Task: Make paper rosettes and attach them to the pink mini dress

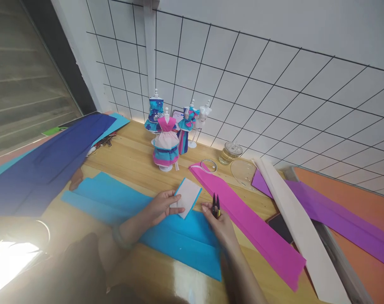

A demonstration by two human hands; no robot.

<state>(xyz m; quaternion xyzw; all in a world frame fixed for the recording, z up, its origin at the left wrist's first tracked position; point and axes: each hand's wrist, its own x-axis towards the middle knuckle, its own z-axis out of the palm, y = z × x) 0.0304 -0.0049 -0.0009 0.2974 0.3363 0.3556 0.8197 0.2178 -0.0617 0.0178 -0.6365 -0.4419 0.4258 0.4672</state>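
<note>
My left hand pinches a small pale pink piece of fabric with blue edges between thumb and fingers. Just right of it, my right hand is closed around small black thread snips, their two pointed blades up and slightly apart. The snips do not touch the pale piece. Under both hands lies a long strip of blue fabric on the wooden table. A magenta strip runs diagonally beside my right hand.
Miniature dress forms in small dresses stand behind my hands. A glass container and a metal ring sit near the wall. White and purple fabric lie at the right, dark blue fabric at the left.
</note>
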